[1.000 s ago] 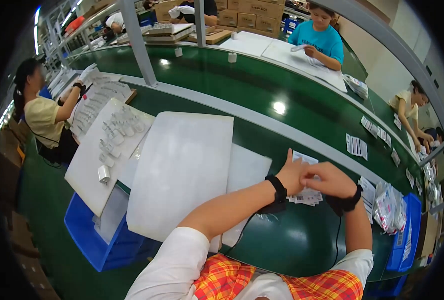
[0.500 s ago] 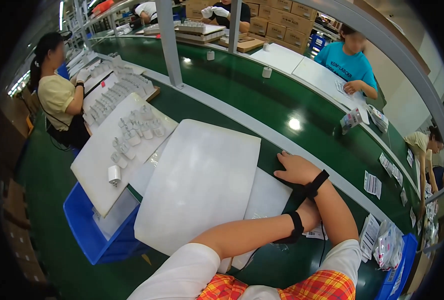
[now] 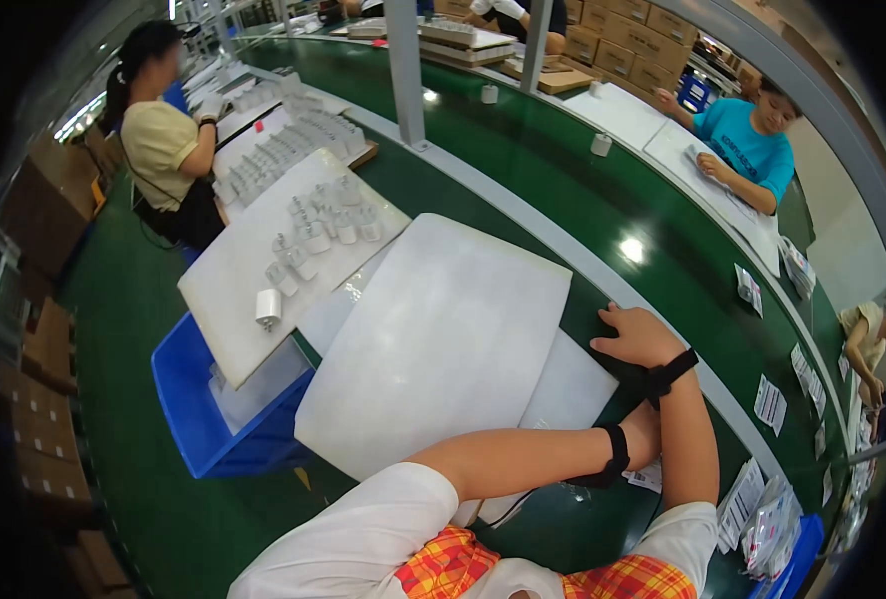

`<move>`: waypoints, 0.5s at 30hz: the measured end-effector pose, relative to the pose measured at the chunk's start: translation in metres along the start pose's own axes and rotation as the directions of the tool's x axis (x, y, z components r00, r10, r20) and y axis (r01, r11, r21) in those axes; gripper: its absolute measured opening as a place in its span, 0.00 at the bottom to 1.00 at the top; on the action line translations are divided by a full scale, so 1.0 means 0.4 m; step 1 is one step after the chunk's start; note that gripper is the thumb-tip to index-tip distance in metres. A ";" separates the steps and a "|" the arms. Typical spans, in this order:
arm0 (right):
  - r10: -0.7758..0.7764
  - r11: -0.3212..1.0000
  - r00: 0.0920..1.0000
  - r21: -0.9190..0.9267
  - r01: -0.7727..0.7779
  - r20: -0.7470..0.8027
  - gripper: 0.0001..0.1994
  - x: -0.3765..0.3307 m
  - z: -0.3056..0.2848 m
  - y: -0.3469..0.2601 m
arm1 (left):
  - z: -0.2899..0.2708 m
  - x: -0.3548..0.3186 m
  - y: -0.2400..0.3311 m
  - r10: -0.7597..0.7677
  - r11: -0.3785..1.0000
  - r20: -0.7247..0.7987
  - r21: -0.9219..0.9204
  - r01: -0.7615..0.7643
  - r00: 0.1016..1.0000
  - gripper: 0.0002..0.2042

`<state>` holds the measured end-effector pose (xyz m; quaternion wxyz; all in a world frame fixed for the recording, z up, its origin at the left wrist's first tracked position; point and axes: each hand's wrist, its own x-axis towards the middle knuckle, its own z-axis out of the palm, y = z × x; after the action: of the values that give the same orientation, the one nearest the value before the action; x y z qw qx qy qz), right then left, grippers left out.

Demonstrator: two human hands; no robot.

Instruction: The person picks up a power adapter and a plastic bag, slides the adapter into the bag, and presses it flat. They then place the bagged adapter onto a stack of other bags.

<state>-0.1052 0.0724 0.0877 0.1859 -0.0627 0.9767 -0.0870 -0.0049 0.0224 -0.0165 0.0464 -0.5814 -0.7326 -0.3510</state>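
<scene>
**benchwatcher:** Two white boards (image 3: 443, 349) lay stacked mid-frame on the green surface (image 3: 563, 180). Right hand (image 3: 640, 337) rested on their right edge, fingers (image 3: 612, 317) spread flat, gripping nothing. Looked like stacking was barely started.

**kit_q:** Left hand (image 3: 645, 434)?

**benchwatcher:** Mostly tucked behind the right forearm, so couldn't tell its fingers. Small white parts (image 3: 313, 235) upper left were blurry too.

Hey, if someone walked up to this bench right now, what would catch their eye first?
Probably the big white sheet lying across the green bench in the middle, with the right hand resting at its far right edge. Left of it, a white board carrying small white plug-like parts juts over a blue bin. The left hand is hidden behind the right forearm.
</scene>
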 end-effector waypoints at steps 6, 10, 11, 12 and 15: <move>0.029 1.000 0.998 0.000 -0.029 -0.049 0.33 0.016 0.031 0.006 | -0.004 -0.009 -0.005 -0.034 0.990 0.034 -0.135 0.039 0.999 0.17; 0.034 0.999 0.996 -0.013 -0.035 -0.081 0.33 0.016 0.045 0.021 | -0.076 0.013 -0.009 -0.041 0.993 0.389 -0.082 0.079 0.920 0.17; 0.039 0.999 0.995 0.012 -0.038 -0.089 0.33 0.015 0.046 0.018 | -0.081 0.012 -0.010 -0.041 0.993 0.383 -0.085 0.079 0.923 0.17; 0.044 0.998 0.994 0.037 -0.041 -0.097 0.33 0.012 0.045 0.016 | -0.080 0.011 -0.014 -0.032 0.989 0.361 -0.124 0.082 0.932 0.17; 0.062 0.995 0.993 0.087 -0.054 -0.096 0.33 0.009 0.040 0.013 | -0.073 0.010 -0.028 -0.012 0.975 0.310 -0.207 0.079 0.951 0.17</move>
<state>-0.1030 0.0747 0.0707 0.1424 -0.0220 0.9816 -0.1257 -0.0260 0.0080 0.0022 -0.1399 -0.6133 -0.7015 -0.3350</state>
